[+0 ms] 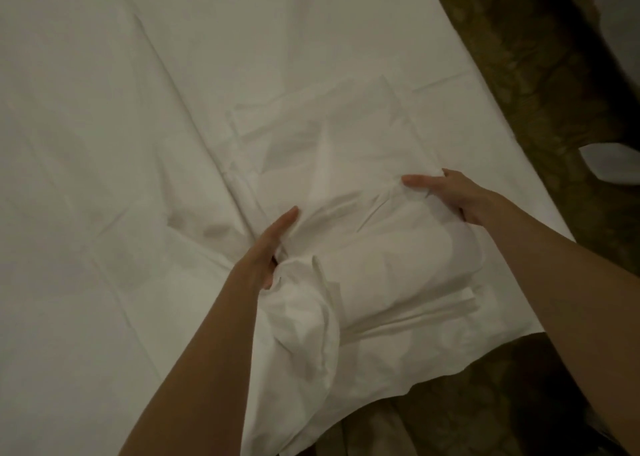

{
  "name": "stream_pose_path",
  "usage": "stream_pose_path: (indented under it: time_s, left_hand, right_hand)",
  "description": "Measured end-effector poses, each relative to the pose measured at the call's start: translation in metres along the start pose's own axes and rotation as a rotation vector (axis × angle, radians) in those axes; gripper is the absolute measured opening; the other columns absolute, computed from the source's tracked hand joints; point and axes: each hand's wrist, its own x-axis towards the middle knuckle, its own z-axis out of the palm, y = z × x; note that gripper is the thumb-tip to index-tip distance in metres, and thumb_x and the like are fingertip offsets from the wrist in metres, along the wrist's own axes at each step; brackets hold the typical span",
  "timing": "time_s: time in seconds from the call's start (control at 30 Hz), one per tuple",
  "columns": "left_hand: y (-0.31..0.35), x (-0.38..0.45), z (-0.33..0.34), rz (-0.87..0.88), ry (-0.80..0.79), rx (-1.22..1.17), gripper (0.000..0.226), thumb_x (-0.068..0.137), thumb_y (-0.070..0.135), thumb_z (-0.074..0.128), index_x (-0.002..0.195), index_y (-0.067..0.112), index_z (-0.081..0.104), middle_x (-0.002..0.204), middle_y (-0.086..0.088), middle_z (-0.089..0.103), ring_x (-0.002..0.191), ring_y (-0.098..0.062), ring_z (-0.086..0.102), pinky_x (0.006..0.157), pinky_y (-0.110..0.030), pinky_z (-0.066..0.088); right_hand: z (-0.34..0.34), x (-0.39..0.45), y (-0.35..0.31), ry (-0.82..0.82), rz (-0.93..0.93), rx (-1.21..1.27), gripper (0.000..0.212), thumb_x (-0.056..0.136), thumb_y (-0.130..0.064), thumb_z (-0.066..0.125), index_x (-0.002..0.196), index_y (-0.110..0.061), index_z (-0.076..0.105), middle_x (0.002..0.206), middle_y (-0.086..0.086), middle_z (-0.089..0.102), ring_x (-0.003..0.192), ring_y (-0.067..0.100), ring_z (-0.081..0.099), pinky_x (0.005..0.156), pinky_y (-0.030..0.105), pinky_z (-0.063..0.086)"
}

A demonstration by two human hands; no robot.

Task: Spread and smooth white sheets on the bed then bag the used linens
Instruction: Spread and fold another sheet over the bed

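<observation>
Head view: my left hand (273, 247) and right hand (450, 195) both pinch the folded sheet (363, 213) lying on the bed (104, 143) near its corner; soft, light, floppy, so I grip the edges.

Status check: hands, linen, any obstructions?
Left hand and right hand both grip the bunched white linen. Spread sheet beneath, creased. Nothing blocking.
</observation>
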Motion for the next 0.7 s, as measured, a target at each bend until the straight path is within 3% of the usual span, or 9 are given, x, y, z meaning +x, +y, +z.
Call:
stream_pose_path:
  time_s: [0.17,0.3,0.47,0.6,0.7]
  left_hand:
    - [0.001,-0.002,0.008,0.088,0.076,0.126,0.034,0.076,0.018,0.077,0.106,0.004,0.069,0.081,-0.008,0.074,0.068,-0.021,0.071,0.057,-0.029,0.055]
    - [0.013,-0.013,0.012,0.254,0.076,0.108,0.014,0.077,-0.001,0.073,0.090,0.005,0.071,0.076,-0.005,0.074,0.071,-0.018,0.071,0.058,-0.024,0.055]
    - [0.070,-0.041,0.015,0.470,0.001,0.084,0.020,0.080,-0.003,0.068,0.099,0.006,0.069,0.080,-0.003,0.073,0.073,-0.015,0.070,0.068,-0.026,0.056]
    - [0.130,-0.092,-0.001,0.621,-0.004,0.032,0.024,0.084,0.001,0.065,0.108,0.007,0.065,0.077,0.001,0.074,0.068,-0.012,0.070,0.061,-0.022,0.056]
    - [0.155,-0.137,-0.039,0.713,0.025,0.010,0.014,0.087,0.005,0.063,0.100,0.012,0.065,0.073,0.005,0.074,0.066,-0.009,0.070,0.059,-0.020,0.054]
  right_hand:
    - [0.004,-0.001,0.000,0.059,-0.105,0.010,0.054,0.075,-0.027,0.080,0.122,-0.013,0.058,0.091,-0.006,0.065,0.078,0.009,0.063,0.056,0.020,0.049]
    - [0.004,-0.014,-0.018,0.084,-0.199,-0.070,0.052,0.076,-0.026,0.079,0.122,-0.014,0.058,0.096,-0.005,0.064,0.082,0.008,0.062,0.060,0.020,0.047]
    - [0.000,-0.049,-0.082,0.179,-0.350,-0.115,0.080,0.077,-0.032,0.078,0.144,-0.010,0.040,0.129,0.000,0.054,0.113,0.019,0.056,0.088,0.029,0.047]
    - [0.016,-0.101,-0.146,0.185,-0.489,-0.071,0.054,0.085,-0.028,0.071,0.133,-0.016,0.049,0.097,-0.013,0.057,0.080,0.002,0.057,0.054,0.011,0.046]
    - [0.048,-0.140,-0.177,0.146,-0.578,-0.078,0.053,0.084,-0.030,0.071,0.132,-0.020,0.050,0.097,-0.016,0.058,0.084,0.001,0.057,0.060,0.015,0.047]
